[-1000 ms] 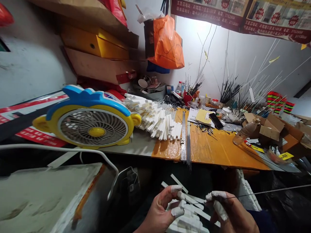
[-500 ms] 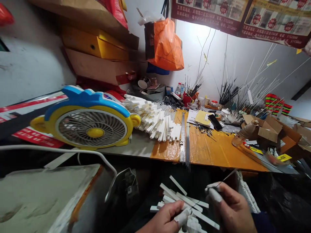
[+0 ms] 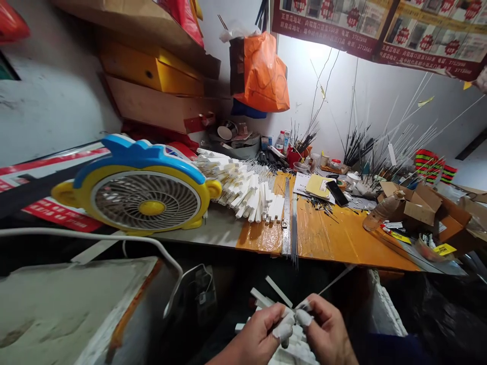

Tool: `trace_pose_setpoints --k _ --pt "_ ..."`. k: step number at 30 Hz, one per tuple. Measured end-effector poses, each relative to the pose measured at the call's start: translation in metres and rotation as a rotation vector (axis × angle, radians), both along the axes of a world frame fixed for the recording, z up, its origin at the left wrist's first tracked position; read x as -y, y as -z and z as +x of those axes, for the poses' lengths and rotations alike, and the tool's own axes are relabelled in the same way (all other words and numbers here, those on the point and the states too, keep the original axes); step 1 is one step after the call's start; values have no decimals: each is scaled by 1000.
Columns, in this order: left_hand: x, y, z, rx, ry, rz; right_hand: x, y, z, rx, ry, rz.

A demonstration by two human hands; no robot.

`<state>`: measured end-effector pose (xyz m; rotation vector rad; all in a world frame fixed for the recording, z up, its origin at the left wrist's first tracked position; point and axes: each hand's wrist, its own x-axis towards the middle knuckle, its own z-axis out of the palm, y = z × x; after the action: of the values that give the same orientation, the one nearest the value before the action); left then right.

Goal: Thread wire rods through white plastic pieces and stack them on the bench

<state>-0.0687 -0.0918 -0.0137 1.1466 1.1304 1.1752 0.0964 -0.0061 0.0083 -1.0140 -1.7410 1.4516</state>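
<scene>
White wraps point(image 3: 283, 330) cover fingertips on both hands, which meet just beyond the worktop's front edge, on the wearer's side. The left hand point(image 3: 255, 334) reaches up from the bottom edge of the view, angled inward, thumb and forefinger pinched together; what sits between them is too blurred to tell. The right hand point(image 3: 327, 332) leans in from the lower right, its fingers curled and its thumb against the forefinger in a narrow pinch on a thin rod point(image 3: 337, 280). That rod slants up and away to the right, towards the worktop point(image 3: 342, 243). White strips point(image 3: 294, 350) lie in a loose heap beneath and around the fingers, one strip point(image 3: 279, 291) sticking out beyond them.

Half a second ago the hands were well apart; now the right hand has moved leftward, and the fingertips of both come together over the heap.

Along the worktop's front edge, a bundle of dark rods point(image 3: 294, 233) overhangs beside a metal ruler point(image 3: 285, 218). White sticks point(image 3: 247, 195) are piled to its left, near the fan point(image 3: 148, 203).
</scene>
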Motion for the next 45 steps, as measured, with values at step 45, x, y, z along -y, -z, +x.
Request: trace_pose_setpoints --k 45 --pt "-38 20 -38 -485 -166 -90 -112 24 -23 79 -9 -508"
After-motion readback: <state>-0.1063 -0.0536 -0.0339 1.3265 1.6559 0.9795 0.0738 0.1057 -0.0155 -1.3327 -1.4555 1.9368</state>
